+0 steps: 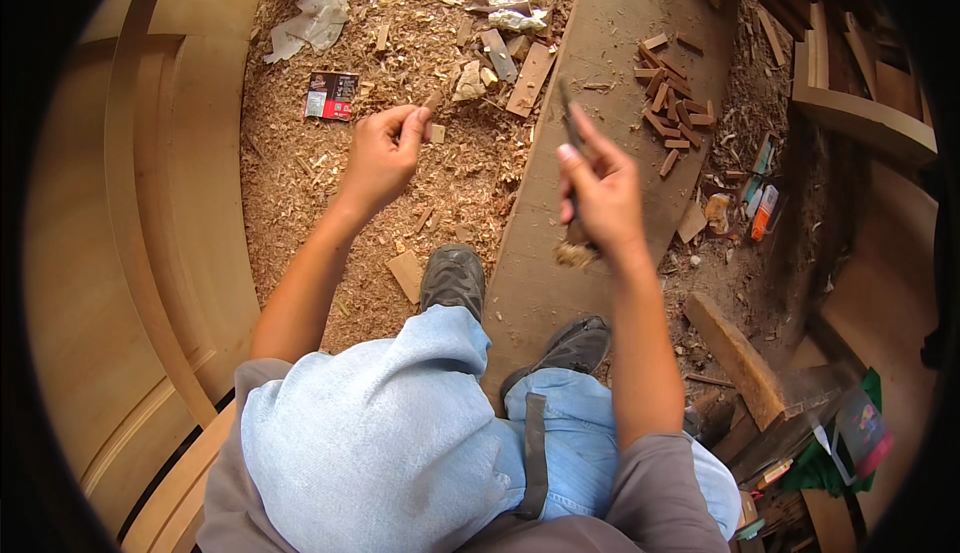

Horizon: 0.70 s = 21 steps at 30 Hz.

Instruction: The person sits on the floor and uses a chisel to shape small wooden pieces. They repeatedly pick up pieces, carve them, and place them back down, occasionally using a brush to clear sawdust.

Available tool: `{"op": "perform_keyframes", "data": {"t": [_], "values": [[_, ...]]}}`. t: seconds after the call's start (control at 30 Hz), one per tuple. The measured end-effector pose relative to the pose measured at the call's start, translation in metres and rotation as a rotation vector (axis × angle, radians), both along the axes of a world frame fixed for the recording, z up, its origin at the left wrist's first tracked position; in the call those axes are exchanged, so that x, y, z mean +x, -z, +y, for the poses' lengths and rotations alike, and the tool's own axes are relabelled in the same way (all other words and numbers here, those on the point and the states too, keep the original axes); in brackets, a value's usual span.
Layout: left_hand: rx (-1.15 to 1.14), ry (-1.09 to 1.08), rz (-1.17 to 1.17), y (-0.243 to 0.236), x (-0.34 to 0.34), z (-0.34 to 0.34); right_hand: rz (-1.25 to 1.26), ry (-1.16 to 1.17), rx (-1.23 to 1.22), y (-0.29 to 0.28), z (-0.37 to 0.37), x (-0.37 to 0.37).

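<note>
In my left hand (388,153), thumb and fingers pinch a small wooden peg (433,102), its tip pointing up and right. My right hand (605,188) is closed around a slim dark tool (565,103), blurred by motion, whose thin end sticks up past the fingers. Below that fist shows a tan, frayed-looking end (576,252); whether it belongs to the tool I cannot tell. The two hands are apart, above the shavings and a wide wooden board (540,223). On the board's far right part lies a loose heap of small wooden pegs (672,93).
Wood shavings (310,193) cover the floor, with a red and black packet (331,96) and offcuts (530,80). A panelled door (200,183) stands at left. Right of the board are an orange-and-white tube (765,213) and a thick timber block (735,358). My shoes (453,278) rest below my hands.
</note>
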State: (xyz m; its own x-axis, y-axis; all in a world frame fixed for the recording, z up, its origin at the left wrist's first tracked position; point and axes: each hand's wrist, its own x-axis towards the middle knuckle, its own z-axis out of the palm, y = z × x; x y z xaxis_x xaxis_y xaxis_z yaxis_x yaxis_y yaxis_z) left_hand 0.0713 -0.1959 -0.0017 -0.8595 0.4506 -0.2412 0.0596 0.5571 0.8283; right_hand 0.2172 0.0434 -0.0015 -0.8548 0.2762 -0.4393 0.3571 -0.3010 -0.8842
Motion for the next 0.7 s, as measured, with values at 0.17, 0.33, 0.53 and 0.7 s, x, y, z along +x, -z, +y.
{"op": "perform_keyframes", "data": {"t": [0.17,0.33,0.53,0.7], "values": [[0.039,-0.003,-0.043,0.004,0.012,0.013,-0.252,-0.153,-0.073,-0.022,-0.039,-0.001],[0.034,0.006,-0.153,0.01,0.018,0.018,-0.126,-0.184,0.017,-0.023,-0.055,-0.002],[0.024,0.034,-0.069,0.008,0.025,0.029,-0.159,-0.213,0.091,-0.017,-0.058,0.004],[0.002,0.076,0.036,-0.011,0.018,0.044,-0.175,-0.149,0.204,-0.03,-0.059,-0.021]]}}
